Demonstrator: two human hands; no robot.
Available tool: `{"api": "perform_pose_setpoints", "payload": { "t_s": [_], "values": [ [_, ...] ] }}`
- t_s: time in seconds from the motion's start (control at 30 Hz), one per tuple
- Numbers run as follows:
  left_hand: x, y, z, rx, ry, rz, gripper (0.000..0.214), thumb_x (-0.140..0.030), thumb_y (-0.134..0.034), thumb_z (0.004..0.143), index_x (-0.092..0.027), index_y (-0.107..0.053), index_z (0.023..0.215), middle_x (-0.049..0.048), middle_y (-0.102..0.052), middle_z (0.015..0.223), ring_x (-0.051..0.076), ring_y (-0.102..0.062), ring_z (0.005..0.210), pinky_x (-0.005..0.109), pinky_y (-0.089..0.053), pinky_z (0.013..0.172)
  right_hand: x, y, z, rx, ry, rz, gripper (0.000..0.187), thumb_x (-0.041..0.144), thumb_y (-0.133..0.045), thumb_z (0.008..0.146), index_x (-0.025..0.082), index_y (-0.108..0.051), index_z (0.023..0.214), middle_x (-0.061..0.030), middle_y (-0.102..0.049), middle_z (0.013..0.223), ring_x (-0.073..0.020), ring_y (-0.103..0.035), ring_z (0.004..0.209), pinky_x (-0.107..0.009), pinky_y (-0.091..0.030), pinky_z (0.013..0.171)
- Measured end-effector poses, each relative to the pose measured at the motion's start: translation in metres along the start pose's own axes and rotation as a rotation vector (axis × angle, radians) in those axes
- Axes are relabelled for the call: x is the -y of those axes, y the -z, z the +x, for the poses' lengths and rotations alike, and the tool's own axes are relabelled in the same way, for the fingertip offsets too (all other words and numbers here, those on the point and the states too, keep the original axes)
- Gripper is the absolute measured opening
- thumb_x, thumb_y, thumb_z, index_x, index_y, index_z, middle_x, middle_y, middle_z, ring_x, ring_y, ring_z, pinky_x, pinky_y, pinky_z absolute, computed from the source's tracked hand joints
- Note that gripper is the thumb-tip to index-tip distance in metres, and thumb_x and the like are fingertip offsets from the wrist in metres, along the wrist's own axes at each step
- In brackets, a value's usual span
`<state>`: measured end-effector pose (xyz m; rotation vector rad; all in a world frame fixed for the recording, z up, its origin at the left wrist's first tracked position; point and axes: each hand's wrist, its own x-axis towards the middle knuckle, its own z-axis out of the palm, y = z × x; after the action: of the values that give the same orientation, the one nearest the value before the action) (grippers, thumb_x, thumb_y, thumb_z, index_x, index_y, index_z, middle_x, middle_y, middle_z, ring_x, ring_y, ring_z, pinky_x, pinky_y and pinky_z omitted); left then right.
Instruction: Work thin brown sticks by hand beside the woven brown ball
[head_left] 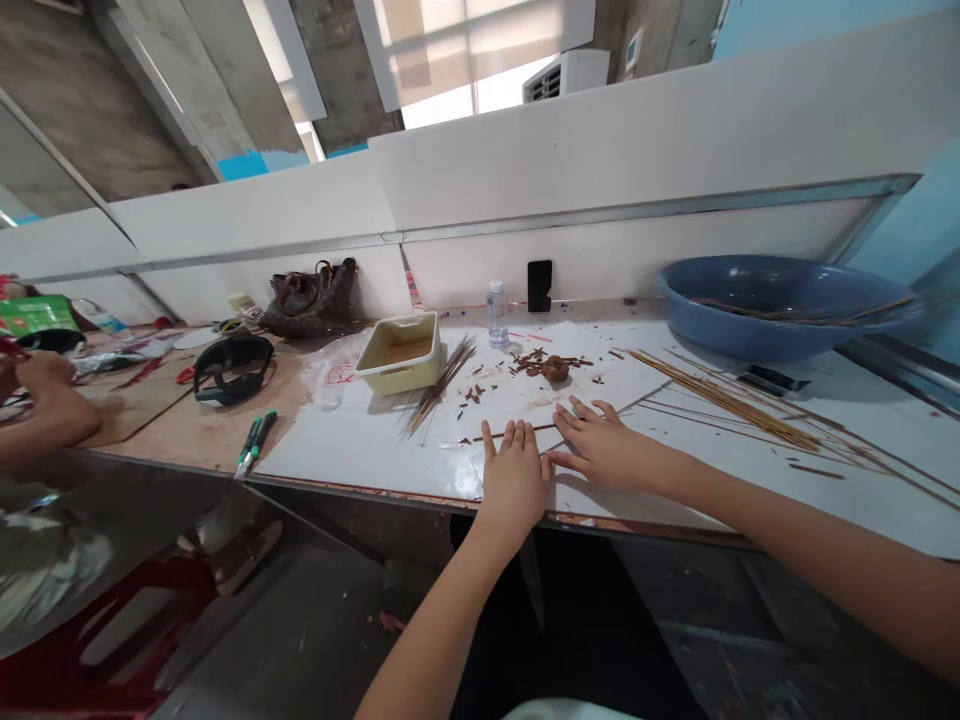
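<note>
My left hand (516,474) lies palm down at the table's front edge, its fingers stretched forward. Beside it my right hand (602,440) rests flat with fingers spread, its thumb by the left hand. A thin brown stick (541,428) runs crosswise at the fingertips of both hands; part of it is hidden beneath them. Beyond the fingers sits a lump of brown dough (556,369), with small brown pieces (531,362) scattered about it. A bundle of thin tan sticks (720,398) lies to the right, and darker sticks (444,382) lie to the left.
Left of the sticks stands a cream plastic tub (399,378). A water bottle (497,315) and a phone (539,286) are near the partition. At right is a large blue basin (780,335). Green-handled pliers (256,442), a handbag (311,300) and another person's arm (52,405) are leftward.
</note>
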<state>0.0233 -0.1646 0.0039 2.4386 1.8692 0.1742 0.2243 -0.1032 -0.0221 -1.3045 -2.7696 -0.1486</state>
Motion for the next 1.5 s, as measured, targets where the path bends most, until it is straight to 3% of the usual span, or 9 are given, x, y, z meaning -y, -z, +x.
{"api": "perform_pose_setpoints", "payload": {
  "t_s": [0.33,0.47,0.6,0.8,0.93,1.03,1.2,1.5],
  "values": [
    [-0.007,-0.003,-0.011,-0.005,0.008,0.005,0.062,-0.038,-0.032,0.118,-0.007,-0.044,0.17,0.0188,-0.044,0.176,0.031,-0.036,0.168,0.065,-0.003,0.142,-0.001,-0.001,-0.013,-0.049,0.052,-0.002,0.069,0.056,-0.044,0.114,0.011,-0.055,0.166,-0.0263,-0.056,0.167,-0.049,-0.037,0.164,-0.071,-0.037,0.125],
    [-0.007,-0.003,-0.015,-0.004,0.009,-0.003,0.062,-0.038,-0.033,0.118,-0.006,-0.043,0.17,0.0182,-0.042,0.176,0.031,-0.035,0.169,0.066,-0.005,0.142,-0.001,0.002,-0.014,-0.04,0.071,0.022,0.071,0.055,-0.04,0.115,0.007,-0.055,0.164,-0.028,-0.055,0.167,-0.0494,-0.036,0.164,-0.072,-0.038,0.124],
    [-0.007,-0.002,-0.019,-0.017,0.002,-0.001,0.061,-0.038,-0.035,0.117,-0.01,-0.045,0.17,0.017,-0.044,0.175,0.032,-0.038,0.167,0.066,-0.009,0.142,-0.001,0.005,-0.015,-0.004,0.075,0.066,0.073,0.058,-0.041,0.114,0.008,-0.054,0.165,-0.0283,-0.055,0.167,-0.05,-0.035,0.165,-0.074,-0.038,0.124],
    [-0.009,-0.001,-0.02,-0.006,0.019,-0.007,0.061,-0.039,-0.033,0.118,-0.01,-0.043,0.172,0.0151,-0.042,0.176,0.03,-0.036,0.168,0.066,-0.009,0.142,-0.012,0.025,-0.011,0.126,0.055,0.223,0.064,0.057,-0.038,0.115,0.021,-0.056,0.166,-0.0205,-0.05,0.173,-0.0444,-0.032,0.167,-0.073,-0.031,0.128],
    [-0.007,-0.002,-0.018,-0.001,0.007,-0.031,0.063,-0.04,-0.031,0.119,-0.008,-0.041,0.172,0.0162,-0.04,0.177,0.029,-0.033,0.17,0.067,-0.004,0.141,-0.022,0.034,-0.012,0.18,0.015,0.351,0.074,0.064,-0.035,0.114,0.02,-0.045,0.173,-0.0198,-0.042,0.177,-0.0419,-0.031,0.168,-0.069,-0.028,0.131],
    [-0.006,-0.003,-0.017,-0.005,0.003,-0.023,0.062,-0.039,-0.032,0.119,-0.008,-0.042,0.171,0.0166,-0.041,0.177,0.03,-0.034,0.169,0.066,-0.005,0.142,-0.03,0.029,-0.013,0.142,-0.005,0.364,0.077,0.065,-0.039,0.112,0.02,-0.041,0.175,-0.0208,-0.042,0.177,-0.0418,-0.034,0.167,-0.068,-0.028,0.132],
    [-0.006,-0.005,-0.018,-0.014,0.0,-0.001,0.062,-0.04,-0.032,0.118,-0.011,-0.044,0.172,0.0152,-0.042,0.177,0.03,-0.034,0.169,0.066,-0.006,0.142,-0.038,0.017,-0.013,0.073,-0.004,0.308,0.071,0.06,-0.037,0.113,0.021,-0.048,0.171,-0.0221,-0.049,0.173,-0.0419,-0.039,0.165,-0.068,-0.031,0.129],
    [-0.009,0.002,-0.025,0.003,0.001,-0.037,0.062,-0.04,-0.028,0.119,-0.01,-0.043,0.171,0.0149,-0.042,0.177,0.03,-0.036,0.169,0.067,-0.006,0.142,-0.036,-0.005,-0.02,-0.024,0.076,0.196,0.064,0.049,-0.042,0.113,0.021,-0.047,0.171,-0.0215,-0.054,0.17,-0.0392,-0.044,0.162,-0.066,-0.031,0.128]
  ]
}}
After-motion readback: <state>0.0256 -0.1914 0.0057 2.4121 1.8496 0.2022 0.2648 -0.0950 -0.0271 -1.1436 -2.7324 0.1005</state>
